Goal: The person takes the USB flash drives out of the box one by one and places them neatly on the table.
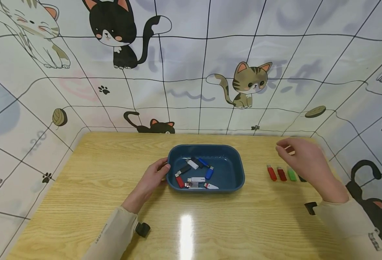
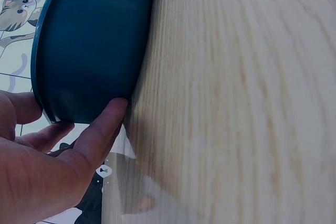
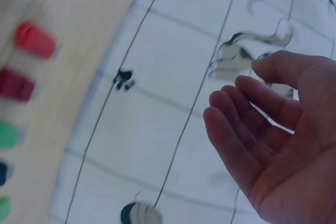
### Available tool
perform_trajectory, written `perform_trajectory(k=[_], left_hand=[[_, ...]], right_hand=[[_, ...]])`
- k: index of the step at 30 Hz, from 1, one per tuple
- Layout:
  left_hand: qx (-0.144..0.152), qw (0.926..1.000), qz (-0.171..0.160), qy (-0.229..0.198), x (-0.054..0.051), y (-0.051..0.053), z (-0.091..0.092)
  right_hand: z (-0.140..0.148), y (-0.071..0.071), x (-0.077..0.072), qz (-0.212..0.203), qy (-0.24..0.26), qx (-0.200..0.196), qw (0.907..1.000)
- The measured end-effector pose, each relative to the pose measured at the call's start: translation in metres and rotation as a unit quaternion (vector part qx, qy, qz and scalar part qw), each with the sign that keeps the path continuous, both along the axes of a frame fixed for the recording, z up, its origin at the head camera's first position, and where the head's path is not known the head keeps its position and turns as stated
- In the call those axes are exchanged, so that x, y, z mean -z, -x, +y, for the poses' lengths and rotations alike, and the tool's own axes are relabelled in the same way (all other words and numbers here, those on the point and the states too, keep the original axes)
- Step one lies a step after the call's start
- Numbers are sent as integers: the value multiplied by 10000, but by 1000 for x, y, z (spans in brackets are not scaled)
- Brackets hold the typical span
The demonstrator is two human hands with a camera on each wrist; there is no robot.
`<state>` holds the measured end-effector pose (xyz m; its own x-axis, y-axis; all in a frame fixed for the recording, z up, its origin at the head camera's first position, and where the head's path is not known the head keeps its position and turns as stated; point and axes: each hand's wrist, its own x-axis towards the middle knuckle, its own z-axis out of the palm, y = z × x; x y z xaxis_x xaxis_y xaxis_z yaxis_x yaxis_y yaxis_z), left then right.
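A dark blue plastic bin (image 1: 205, 187) stands on the table with several USB flash drives inside, among them a blue one (image 1: 209, 173), a red one (image 1: 179, 181) and a white one (image 1: 192, 164). My left hand (image 1: 152, 176) holds the bin's left end, thumb at the rim and fingers against the outer wall (image 2: 94, 51). To the right, my right hand (image 1: 304, 162) hovers over a row of flash drives, its fingers loosely bent and nothing seen between them. The row has a red drive (image 1: 271, 173), a dark red drive (image 1: 281, 174), a green drive (image 1: 291, 174) and others partly hidden.
The wooden table (image 1: 230, 227) meets a cat-printed cloth (image 1: 184, 90) at the back and sides. Small black devices (image 1: 142, 229) are worn at both wrists.
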<state>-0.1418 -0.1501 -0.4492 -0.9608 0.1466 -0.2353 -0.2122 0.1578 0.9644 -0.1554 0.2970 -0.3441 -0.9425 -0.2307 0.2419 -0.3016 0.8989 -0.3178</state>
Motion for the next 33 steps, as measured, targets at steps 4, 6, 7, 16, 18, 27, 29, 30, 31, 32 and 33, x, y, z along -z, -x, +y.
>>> perform_trajectory(k=[4,6,7,16,18,27,29,30,31,32,33], left_hand=[[0,10000,16,-16,0,0,0],[9,10000,22,-26,-1,0,0],[7,10000,21,-30,-1,1,0],[-61,10000,5,64,-1,1,1],[-66,9999,12,98,-2,0,1],[-85,9999,44,94,-1,-1,1],[-84,9999,33,75,-1,-1,1],[-85,9999,34,70,-1,-1,1],[-88,9999,41,84,-1,-1,1],[-93,9999,50,94,-1,-1,1],[-96,9999,53,92,-1,-1,2]], right_hand=[[-31,2,-10,-83,148,-186,9997],[-46,4,-15,-201,213,-311,9991],[-54,6,-17,-263,251,-377,9986],[-112,19,-25,-393,202,-1011,9939],[-123,22,-25,-313,122,-1189,9923],[-163,35,-27,-300,-67,-1679,9853],[-171,38,-25,-364,-92,-1723,9843],[-174,39,-24,-388,-108,-1756,9836],[-178,40,-22,-428,-127,-1775,9831],[-181,42,-21,-475,-160,-1791,9826],[-184,44,-19,-512,-191,-1818,9818]])
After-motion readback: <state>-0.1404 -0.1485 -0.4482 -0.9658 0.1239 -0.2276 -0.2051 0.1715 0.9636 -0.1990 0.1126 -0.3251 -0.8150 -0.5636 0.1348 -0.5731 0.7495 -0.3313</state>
